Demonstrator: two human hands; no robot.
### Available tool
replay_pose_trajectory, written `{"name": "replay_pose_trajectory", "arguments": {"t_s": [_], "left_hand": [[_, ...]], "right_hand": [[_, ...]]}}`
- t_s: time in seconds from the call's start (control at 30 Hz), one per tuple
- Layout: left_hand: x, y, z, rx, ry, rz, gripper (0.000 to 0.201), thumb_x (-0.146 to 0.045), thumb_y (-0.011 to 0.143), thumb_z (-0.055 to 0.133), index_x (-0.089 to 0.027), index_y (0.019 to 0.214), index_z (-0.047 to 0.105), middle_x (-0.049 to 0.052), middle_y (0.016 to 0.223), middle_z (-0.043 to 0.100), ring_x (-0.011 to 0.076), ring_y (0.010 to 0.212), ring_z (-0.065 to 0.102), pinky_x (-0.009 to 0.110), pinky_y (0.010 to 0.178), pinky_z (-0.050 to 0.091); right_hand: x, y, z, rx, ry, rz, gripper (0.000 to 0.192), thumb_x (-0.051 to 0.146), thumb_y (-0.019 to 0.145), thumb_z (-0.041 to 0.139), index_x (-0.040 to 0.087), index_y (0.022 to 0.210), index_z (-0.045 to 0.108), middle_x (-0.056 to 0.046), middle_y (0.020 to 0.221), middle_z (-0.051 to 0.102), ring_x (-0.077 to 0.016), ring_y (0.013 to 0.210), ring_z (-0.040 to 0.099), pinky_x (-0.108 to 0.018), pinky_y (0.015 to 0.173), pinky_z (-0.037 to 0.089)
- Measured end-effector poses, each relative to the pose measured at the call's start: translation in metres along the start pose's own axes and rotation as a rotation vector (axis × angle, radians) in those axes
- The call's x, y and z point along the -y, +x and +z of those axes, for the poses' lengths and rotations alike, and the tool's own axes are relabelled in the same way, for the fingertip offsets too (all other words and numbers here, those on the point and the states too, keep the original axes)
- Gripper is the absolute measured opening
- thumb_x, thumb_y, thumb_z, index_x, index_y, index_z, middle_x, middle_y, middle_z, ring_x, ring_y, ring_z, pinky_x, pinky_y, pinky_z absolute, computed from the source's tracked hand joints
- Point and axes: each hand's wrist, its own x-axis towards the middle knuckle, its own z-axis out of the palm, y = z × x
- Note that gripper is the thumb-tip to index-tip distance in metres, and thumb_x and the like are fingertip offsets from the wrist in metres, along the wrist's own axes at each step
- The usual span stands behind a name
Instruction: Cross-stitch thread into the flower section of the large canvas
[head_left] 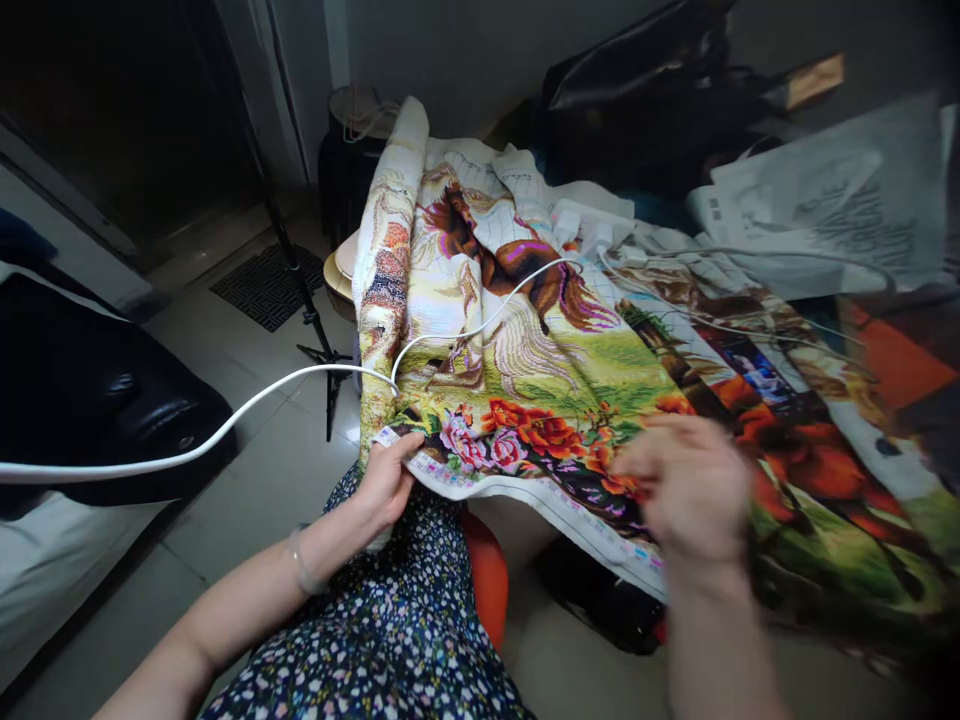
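A large cross-stitch cloth (585, 365) with horses, grass and red and pink flowers spreads out in front of me. Its left side is rolled into a thick upright bundle (384, 260). My left hand (386, 482) is closed on the cloth's near left edge, thumb on top and fingers hidden underneath. Over the flowers at the near right, my right hand (694, 485) is blurred by motion, with its fingers curled into a pinch. Whatever it may hold is too small or smeared to make out. A white cable (300, 372) crosses the cloth.
A white power strip (592, 230) with plugs lies at the cloth's far edge. Behind it are a black bag (637, 110) and a white plastic bag (832, 190). A black tripod stand (300, 270) rises at left. A red stool (486, 575) shows below the cloth.
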Motion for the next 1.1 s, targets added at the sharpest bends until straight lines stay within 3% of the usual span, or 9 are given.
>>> {"name": "replay_pose_trajectory", "arguments": {"t_s": [0.03,0.1,0.13,0.2,0.27,0.57,0.93,1.1], "left_hand": [[0.000,-0.001,0.000,-0.001,-0.003,0.001,0.033,-0.009,0.056,0.078,-0.012,0.087,0.067,0.006,0.081,0.074,0.0183,0.074,0.068,0.033,0.079,0.054],[0.000,-0.002,0.000,0.001,-0.005,0.012,0.033,-0.009,0.056,0.078,-0.012,0.087,0.067,0.004,0.077,0.073,0.0170,0.071,0.067,0.031,0.077,0.054],[0.000,-0.003,0.000,0.003,-0.001,0.020,0.033,-0.009,0.056,0.078,-0.012,0.087,0.067,0.003,0.076,0.073,0.0164,0.069,0.067,0.030,0.075,0.054],[-0.001,-0.004,0.000,0.010,0.012,0.033,0.034,-0.011,0.056,0.078,-0.012,0.089,0.067,0.002,0.073,0.072,0.0154,0.066,0.065,0.029,0.071,0.053],[-0.001,-0.004,0.000,0.021,0.021,0.043,0.035,-0.012,0.056,0.079,-0.013,0.089,0.067,0.001,0.071,0.071,0.0145,0.062,0.064,0.028,0.068,0.052],[-0.001,-0.006,0.000,0.028,0.045,0.064,0.031,-0.014,0.054,0.081,-0.013,0.082,0.067,0.002,0.071,0.070,0.0167,0.066,0.065,0.034,0.078,0.052],[0.002,-0.006,-0.002,0.043,0.064,0.085,0.030,-0.015,0.054,0.081,-0.013,0.081,0.067,0.003,0.073,0.071,0.0185,0.069,0.067,0.034,0.078,0.052],[0.002,-0.005,-0.002,0.039,0.056,0.093,0.031,-0.015,0.053,0.081,-0.013,0.081,0.067,0.002,0.072,0.070,0.0159,0.065,0.065,0.032,0.075,0.052]], "right_hand": [[-0.001,-0.006,0.017,0.102,-0.003,0.049,0.015,0.035,0.082,0.060,0.020,0.084,0.061,0.007,0.049,0.045,-0.0087,0.039,0.042,-0.021,0.040,0.037],[-0.005,-0.020,0.057,0.441,-0.017,0.111,0.017,0.031,0.084,0.057,0.018,0.088,0.067,0.002,0.055,0.056,-0.0107,0.045,0.049,-0.022,0.043,0.039],[-0.007,-0.027,0.076,0.514,-0.040,0.085,0.019,0.030,0.084,0.056,0.017,0.088,0.070,0.001,0.057,0.059,-0.0117,0.048,0.052,-0.023,0.046,0.040],[-0.012,-0.035,0.105,0.576,-0.086,0.054,0.022,0.028,0.085,0.054,0.017,0.089,0.072,0.000,0.058,0.062,-0.0125,0.049,0.054,-0.023,0.049,0.042],[-0.016,-0.037,0.120,0.575,-0.123,0.037,0.022,0.027,0.084,0.054,0.017,0.088,0.073,-0.001,0.058,0.064,-0.0127,0.048,0.055,-0.024,0.049,0.042],[-0.017,-0.031,0.121,0.592,-0.213,-0.017,0.023,0.026,0.085,0.054,0.019,0.088,0.075,-0.001,0.062,0.069,-0.0136,0.049,0.057,-0.024,0.051,0.044],[-0.007,-0.030,0.120,0.623,-0.397,-0.169,0.025,0.017,0.085,0.052,0.024,0.091,0.076,-0.003,0.082,0.076,-0.0186,0.068,0.069,-0.028,0.067,0.049],[-0.010,-0.033,0.121,0.622,-0.409,-0.180,0.025,0.018,0.087,0.052,0.024,0.093,0.074,-0.002,0.083,0.075,-0.0191,0.070,0.069,-0.028,0.065,0.049]]}}
